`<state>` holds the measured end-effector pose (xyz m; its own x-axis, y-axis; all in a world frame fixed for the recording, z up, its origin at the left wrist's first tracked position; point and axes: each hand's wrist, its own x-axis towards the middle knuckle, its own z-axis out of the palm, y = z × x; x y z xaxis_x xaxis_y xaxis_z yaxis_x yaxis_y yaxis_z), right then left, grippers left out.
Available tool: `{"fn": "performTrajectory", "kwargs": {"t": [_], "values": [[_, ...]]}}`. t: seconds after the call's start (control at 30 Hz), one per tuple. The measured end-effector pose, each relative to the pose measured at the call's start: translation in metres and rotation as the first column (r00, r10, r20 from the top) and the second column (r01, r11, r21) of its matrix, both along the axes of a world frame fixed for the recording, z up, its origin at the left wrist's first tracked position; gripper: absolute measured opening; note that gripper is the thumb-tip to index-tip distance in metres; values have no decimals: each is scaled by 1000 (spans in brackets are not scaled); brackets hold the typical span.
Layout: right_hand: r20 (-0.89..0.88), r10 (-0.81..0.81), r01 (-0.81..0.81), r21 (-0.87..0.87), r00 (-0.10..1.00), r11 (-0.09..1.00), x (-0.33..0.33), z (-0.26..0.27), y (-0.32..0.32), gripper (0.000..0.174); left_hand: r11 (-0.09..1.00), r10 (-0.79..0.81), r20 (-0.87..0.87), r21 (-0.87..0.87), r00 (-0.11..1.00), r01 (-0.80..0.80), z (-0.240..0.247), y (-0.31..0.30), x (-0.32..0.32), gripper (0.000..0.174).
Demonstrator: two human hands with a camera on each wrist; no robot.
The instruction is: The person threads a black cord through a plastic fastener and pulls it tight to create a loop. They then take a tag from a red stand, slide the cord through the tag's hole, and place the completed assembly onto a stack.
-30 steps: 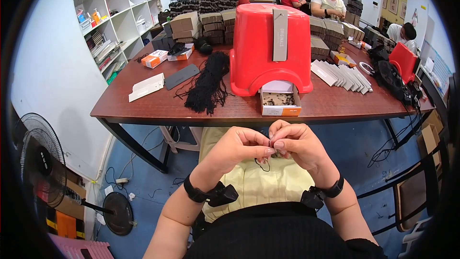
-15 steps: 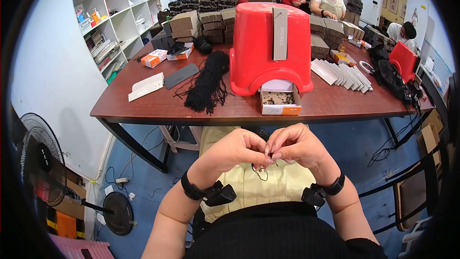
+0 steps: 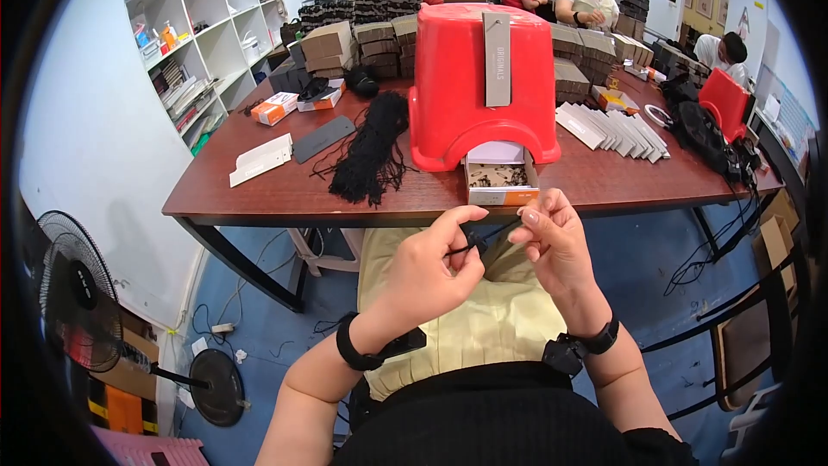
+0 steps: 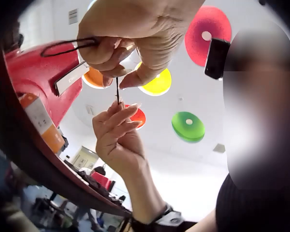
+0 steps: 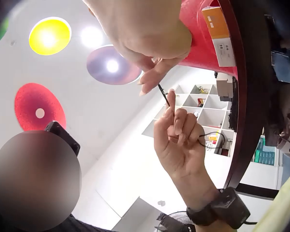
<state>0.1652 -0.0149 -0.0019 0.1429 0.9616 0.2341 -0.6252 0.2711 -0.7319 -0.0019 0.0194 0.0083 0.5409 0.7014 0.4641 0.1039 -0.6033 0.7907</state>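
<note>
A thin black cord [image 3: 503,228] runs taut between the two hands, held above the lap and in front of the table edge. My left hand [image 3: 429,266] grips one end in curled fingers, and a loop of the cord [image 4: 62,46] sticks out past them in the left wrist view. Thumb and fingertips of my right hand [image 3: 559,250] pinch the other end. In the right wrist view the stretched piece of cord [image 5: 164,94] shows between the fingertips. Beyond the hands, an open small box [image 3: 503,197] of small dark metal pieces sits at the table's front edge.
An upturned red plastic stool [image 3: 483,43] with a grey "ORIGINALS" tag [image 3: 498,60] stands over the box. On the table [image 3: 285,198] lie a bundle of black cords [image 3: 371,151], light tags [image 3: 263,160] and a row of grey tags [image 3: 612,131]. A fan [image 3: 82,289] stands left.
The hands were together with fingertips touching; now they have moved apart, the right one outward and up, drawing the cord straight between them. The head view has shifted slightly.
</note>
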Motion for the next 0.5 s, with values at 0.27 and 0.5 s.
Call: {"fn": "performTrajectory", "kwargs": {"t": [0.27,0.5], "values": [[509,-604,226,620,613,751,-24,-11,1,18,880,171,30,444,985,-166,-1,-6,6,36],[488,-331,74,474,807,878,-19,-6,0,19,995,-101,15,16,995,101,-3,8,-3,33]]}}
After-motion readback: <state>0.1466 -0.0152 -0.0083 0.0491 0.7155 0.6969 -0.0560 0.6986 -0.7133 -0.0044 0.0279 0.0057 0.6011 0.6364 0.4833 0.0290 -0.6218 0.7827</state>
